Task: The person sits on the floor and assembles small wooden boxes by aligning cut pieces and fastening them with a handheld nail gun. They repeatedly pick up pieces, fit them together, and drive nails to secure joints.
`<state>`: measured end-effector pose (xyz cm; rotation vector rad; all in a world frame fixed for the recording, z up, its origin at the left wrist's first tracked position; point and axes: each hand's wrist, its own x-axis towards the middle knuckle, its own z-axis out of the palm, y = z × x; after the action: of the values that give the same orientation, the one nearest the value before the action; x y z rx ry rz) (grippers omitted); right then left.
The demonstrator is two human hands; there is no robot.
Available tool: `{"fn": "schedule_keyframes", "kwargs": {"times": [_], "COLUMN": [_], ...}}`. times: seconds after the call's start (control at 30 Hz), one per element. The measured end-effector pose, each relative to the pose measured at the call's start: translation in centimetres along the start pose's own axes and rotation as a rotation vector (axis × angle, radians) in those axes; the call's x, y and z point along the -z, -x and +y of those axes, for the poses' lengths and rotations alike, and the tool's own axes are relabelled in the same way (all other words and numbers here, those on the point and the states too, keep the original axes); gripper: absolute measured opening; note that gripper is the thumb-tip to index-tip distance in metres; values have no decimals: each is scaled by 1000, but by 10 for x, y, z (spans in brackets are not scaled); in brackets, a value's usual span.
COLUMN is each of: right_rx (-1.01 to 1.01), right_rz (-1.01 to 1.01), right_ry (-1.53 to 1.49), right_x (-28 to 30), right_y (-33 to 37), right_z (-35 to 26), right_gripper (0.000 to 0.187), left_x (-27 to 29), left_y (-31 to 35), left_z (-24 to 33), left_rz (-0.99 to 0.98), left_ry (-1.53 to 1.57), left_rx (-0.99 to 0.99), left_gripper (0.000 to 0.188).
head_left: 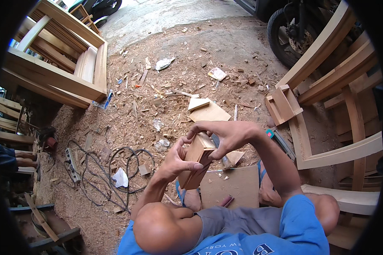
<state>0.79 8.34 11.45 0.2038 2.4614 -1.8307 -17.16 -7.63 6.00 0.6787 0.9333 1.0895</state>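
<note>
In front of my knees a small wooden box-like piece, made of boards with visible seams, is held up at a tilt. My left hand grips its left side, thumb across the face. The fingers of my right hand curl over its upper end, thumb against the right edge. Just beyond, partly hidden by my right hand, lies a tool with a dark grey head and wooden handle, perhaps a hammer. A flat brown board rests between my feet, bearing a dark red handle-like object and a few chips.
Wood shavings and offcuts cover the ground, with flat wood pieces ahead. Black cable coils near a power strip at left. Wooden frames stand left, more right, near a motorcycle wheel. Another person's feet show far left.
</note>
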Motion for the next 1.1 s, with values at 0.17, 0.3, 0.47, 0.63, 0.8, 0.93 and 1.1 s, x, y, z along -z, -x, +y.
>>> {"fn": "schedule_keyframes", "kwargs": {"times": [0.17,0.3,0.47,0.63,0.8,0.93,1.1], "right_rx": [-115,-106,86,113,89,60,24], "right_rz": [566,877,1095,1224,1165,1162,1182], "right_ry": [9,-548,-811,-739,-688,-657,-624], "right_x": [-26,-86,-116,-115,-112,-111,-111], "right_y": [9,-24,-30,-30,-32,-31,-31], "right_z": [7,9,9,6,3,0,-4], "right_gripper": [85,36,23,24,25,25,20], "left_x": [1,-1,-3,-14,-12,-13,-16], "left_y": [0,-15,-19,-25,-22,-23,-24], "left_z": [-19,-26,-16,-16,-18,-19,-19], "left_rz": [89,215,232,269,209,204,230], "left_ry": [223,300,160,201,280,285,288], "left_rx": [-165,-351,-335,-343,-274,-305,-324], "left_gripper": [75,69,59,58,68,66,67]}}
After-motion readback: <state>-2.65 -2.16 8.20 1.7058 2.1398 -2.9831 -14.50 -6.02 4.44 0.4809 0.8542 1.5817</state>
